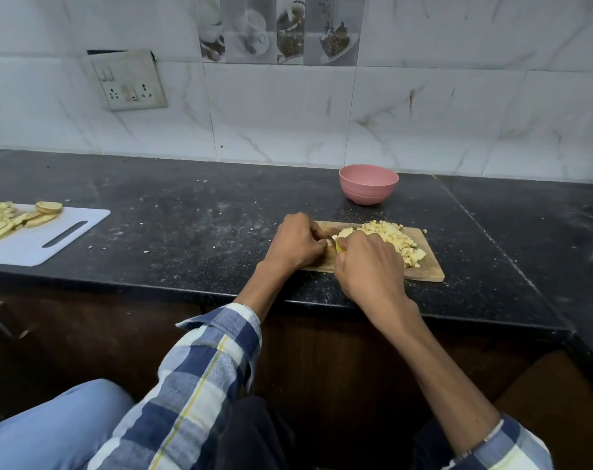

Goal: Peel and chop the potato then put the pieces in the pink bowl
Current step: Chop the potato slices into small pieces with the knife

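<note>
On a dark speckled countertop (193, 232) a wooden cutting board (427, 271) lies to the right of centre, and both hands work at its left end. The left hand (296, 240) has its fingers curled down onto a pale piece of potato (343, 233), pinning it against the board. The right hand (369, 262) is clenched around a knife handle (339, 247), of which only a yellow sliver shows between the two hands; the blade is hidden, so how it meets the potato cannot be told. Just right of the hands a heap of chopped potato pieces (398, 240) covers the middle and far part of the board, with one small cube lying off its far right corner. The pink bowl (368, 184) stands upright on the counter beyond the board, near the tiled wall (288, 113), apart from the board. Far to the left sits a white plastic cutting board (44, 242) carrying potato slices (13, 220) on its left part. A switch and socket plate (129, 81) is fixed to the wall at the left. Plaid sleeves (203, 374) cover both forearms
</note>
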Demonstrator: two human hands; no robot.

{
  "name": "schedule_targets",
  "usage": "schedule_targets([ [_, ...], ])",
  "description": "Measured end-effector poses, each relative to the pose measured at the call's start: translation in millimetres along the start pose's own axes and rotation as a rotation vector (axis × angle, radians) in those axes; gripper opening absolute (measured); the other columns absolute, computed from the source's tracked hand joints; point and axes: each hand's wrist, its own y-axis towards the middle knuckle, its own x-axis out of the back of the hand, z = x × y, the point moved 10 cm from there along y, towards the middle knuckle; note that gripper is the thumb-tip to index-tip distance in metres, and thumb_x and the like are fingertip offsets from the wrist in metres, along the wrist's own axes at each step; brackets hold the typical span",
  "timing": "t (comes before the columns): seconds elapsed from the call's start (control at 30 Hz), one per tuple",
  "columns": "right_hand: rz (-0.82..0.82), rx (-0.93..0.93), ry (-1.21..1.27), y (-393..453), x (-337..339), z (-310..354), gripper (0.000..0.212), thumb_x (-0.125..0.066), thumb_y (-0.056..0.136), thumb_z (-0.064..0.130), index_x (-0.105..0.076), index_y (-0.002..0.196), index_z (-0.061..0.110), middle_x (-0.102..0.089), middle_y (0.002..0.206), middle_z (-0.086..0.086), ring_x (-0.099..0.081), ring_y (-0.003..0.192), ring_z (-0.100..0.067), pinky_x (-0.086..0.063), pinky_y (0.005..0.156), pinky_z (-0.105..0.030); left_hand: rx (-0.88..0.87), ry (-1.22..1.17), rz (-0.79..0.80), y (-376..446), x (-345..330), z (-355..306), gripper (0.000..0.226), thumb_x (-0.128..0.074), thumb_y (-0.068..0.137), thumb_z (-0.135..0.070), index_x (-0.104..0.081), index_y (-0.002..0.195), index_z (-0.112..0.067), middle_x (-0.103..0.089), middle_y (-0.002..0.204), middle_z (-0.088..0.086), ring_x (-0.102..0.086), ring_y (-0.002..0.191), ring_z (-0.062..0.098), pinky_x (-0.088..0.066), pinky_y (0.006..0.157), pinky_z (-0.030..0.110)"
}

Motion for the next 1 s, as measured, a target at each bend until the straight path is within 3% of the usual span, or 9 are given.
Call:
schedule_targets([
  [0.13, 0.022, 0.003, -0.024, -19.0, 9.2, -4.8, 0.021, -0.059, 0.1, 0.026, -0.061, 0.119, 0.016, -0.051, 0.1, -0.003, -0.053, 0.092, -0.024, -0.038, 0.072, -0.034, -0.019, 0.011, -0.01, -1.1, 1.5, -1.5, 0.016, -0.072, 0.079, -0.014, -0.085, 0.086, -0.02, -0.078, 0.083, -0.009, -0.07, 0.075, 0.012, -0.055, 0.078, 0.024],
  [0.27, -0.006, -0.032, 0.035, -26.9, 25.8, -20.4, 0.029, -0.057, 0.1, 0.031, -0.066, 0.126, 0.021, -0.063, 0.116, -0.007, -0.06, 0.103, -0.028, -0.039, 0.075, -0.034, -0.047, 0.018, 0.008, 2.2, -0.6, -6.0, 0.011, -0.076, 0.082, -0.014, -0.085, 0.087, -0.019, -0.078, 0.084, -0.009, -0.065, 0.071, 0.007, -0.055, 0.078, 0.025],
  [0.43, -0.099, -0.032, 0.107, -22.2, 27.1, -22.9, 0.034, -0.056, 0.101, 0.028, -0.066, 0.133, 0.024, -0.066, 0.115, -0.008, -0.061, 0.103, -0.028, -0.036, 0.073, -0.034, -0.069, -0.049, -0.017, 0.6, -6.0, -5.2, 0.006, -0.081, 0.084, -0.019, -0.085, 0.089, -0.018, -0.079, 0.083, -0.006, -0.068, 0.072, 0.003, -0.06, 0.078, 0.03],
  [0.67, -0.064, -0.041, 0.066, -0.1, 3.5, -11.3, 0.025, -0.054, 0.102, 0.027, -0.068, 0.118, 0.014, -0.065, 0.109, -0.01, -0.062, 0.098, -0.032, -0.042, 0.071, -0.036, -0.049, -0.073, 0.013, -1.1, -2.0, 1.5, 0.005, -0.082, 0.084, -0.016, -0.084, 0.089, -0.015, -0.079, 0.082, 0.0, -0.071, 0.072, 0.009, -0.059, 0.076, 0.028],
  [0.77, -0.021, -0.055, 0.058, 7.5, -3.9, -7.9, 0.022, -0.055, 0.101, 0.024, -0.067, 0.116, 0.013, -0.064, 0.111, -0.011, -0.062, 0.099, -0.034, -0.045, 0.075, -0.038, -0.035, -0.051, 0.011, 2.7, -0.5, 1.1, 0.01, -0.078, 0.082, -0.011, -0.085, 0.087, -0.016, -0.079, 0.082, -0.002, -0.065, 0.066, 0.0, -0.055, 0.073, 0.019],
  [0.87, 0.01, -0.061, 0.031, 9.3, -1.5, -6.9, 0.023, -0.057, 0.1, 0.024, -0.063, 0.119, 0.013, -0.063, 0.116, -0.012, -0.061, 0.105, -0.034, -0.042, 0.078, -0.037, -0.01, -0.044, 0.011, 4.5, 0.8, 0.3, 0.013, -0.074, 0.079, -0.008, -0.085, 0.083, -0.015, -0.078, 0.078, -0.005, -0.058, 0.056, -0.007, -0.042, 0.057, 0.004],
  [0.93, 0.031, -0.054, 0.018, 4.1, 2.9, -7.1, 0.026, -0.058, 0.099, 0.025, -0.063, 0.122, 0.014, -0.062, 0.117, -0.011, -0.059, 0.106, -0.033, -0.041, 0.077, -0.037, -0.016, -0.045, 0.009, 4.2, 1.2, -0.6, 0.014, -0.074, 0.079, -0.007, -0.085, 0.082, -0.015, -0.078, 0.076, -0.003, -0.057, 0.053, -0.008, -0.041, 0.055, 0.004],
  [1.0, 0.043, -0.039, 0.002, -6.4, 7.8, -7.5, 0.025, -0.058, 0.1, 0.027, -0.062, 0.121, 0.015, -0.06, 0.117, -0.01, -0.058, 0.105, -0.032, -0.039, 0.076, -0.035, -0.023, -0.047, 0.008, 4.1, 1.3, -1.1, 0.013, -0.074, 0.079, -0.009, -0.085, 0.083, -0.014, -0.079, 0.078, -0.002, -0.058, 0.055, -0.009, -0.049, 0.062, 0.011],
])
